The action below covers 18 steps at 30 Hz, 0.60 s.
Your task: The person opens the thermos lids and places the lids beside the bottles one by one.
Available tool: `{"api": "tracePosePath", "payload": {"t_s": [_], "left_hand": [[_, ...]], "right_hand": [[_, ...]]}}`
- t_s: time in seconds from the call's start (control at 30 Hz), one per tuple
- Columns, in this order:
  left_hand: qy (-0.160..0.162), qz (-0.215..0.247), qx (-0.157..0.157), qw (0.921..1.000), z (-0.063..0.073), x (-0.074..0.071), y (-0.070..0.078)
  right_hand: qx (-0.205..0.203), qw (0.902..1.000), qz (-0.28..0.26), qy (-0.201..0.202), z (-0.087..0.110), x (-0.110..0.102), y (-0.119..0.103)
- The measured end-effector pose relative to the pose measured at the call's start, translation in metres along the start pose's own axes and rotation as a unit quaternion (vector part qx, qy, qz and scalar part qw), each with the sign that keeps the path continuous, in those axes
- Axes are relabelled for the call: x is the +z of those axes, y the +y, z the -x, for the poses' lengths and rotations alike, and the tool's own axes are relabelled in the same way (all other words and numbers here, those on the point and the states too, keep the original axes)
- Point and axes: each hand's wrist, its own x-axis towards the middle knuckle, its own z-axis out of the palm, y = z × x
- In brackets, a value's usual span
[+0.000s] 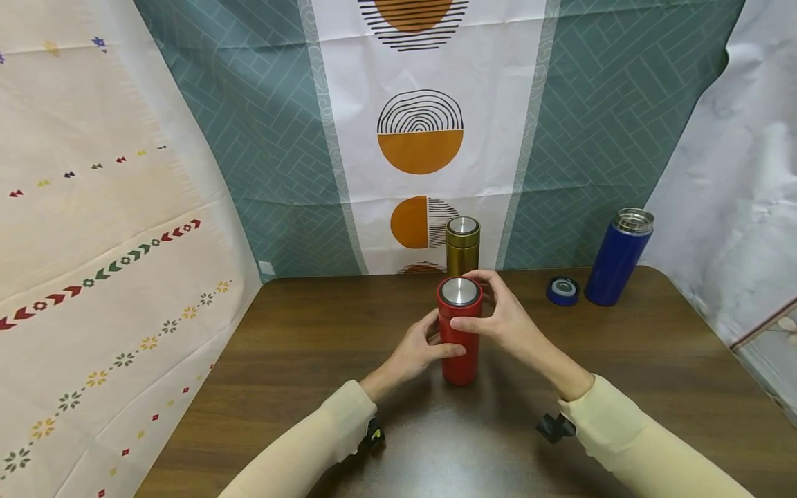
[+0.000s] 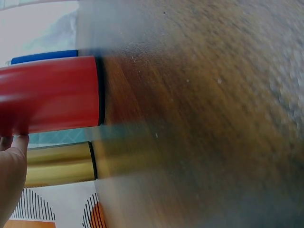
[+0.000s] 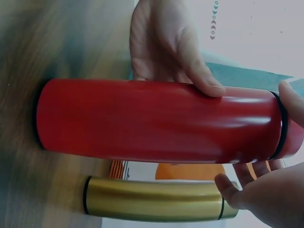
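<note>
One red thermos flask [image 1: 461,364] is held upright by curled fingers [image 1: 451,351]: left hand [image 1: 414,351] round its body, right hand [image 1: 512,324] round its top.

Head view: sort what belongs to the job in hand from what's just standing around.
In the job:
- red flask
- left hand, gripping it
- right hand, gripping its top

Apparently standing by, untouched:
- gold flask
- open blue flask
- blue lid

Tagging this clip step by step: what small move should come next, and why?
Probably twist the red lid with the right grip: it sits at that lid while the left grip holds the red bottle, and the blue bottle stands open, the blue lid beside it.
</note>
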Motion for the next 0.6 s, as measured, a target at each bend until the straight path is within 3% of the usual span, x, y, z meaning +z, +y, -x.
{"api": "tracePosePath", "payload": {"t_s": [0.2, 0.37, 0.5, 0.6], "left_hand": [[0.001, -0.006, -0.002, 1.0, 0.001, 0.0, 0.0], [0.003, -0.014, -0.008, 0.9999, 0.001, -0.001, -0.002], [0.003, -0.015, -0.008, 0.9998, 0.0, -0.001, -0.002], [0.002, -0.01, -0.005, 0.9999, 0.0, -0.001, -0.002]], "right_hand": [[-0.001, 0.9951, -0.073, -0.067, -0.002, -0.009, -0.001], [-0.001, 0.9897, -0.094, -0.108, -0.003, -0.014, 0.0], [0.001, 0.9928, -0.07, -0.097, -0.002, -0.012, -0.001], [0.0, 0.9972, -0.033, -0.066, -0.001, -0.009, -0.001]]}}
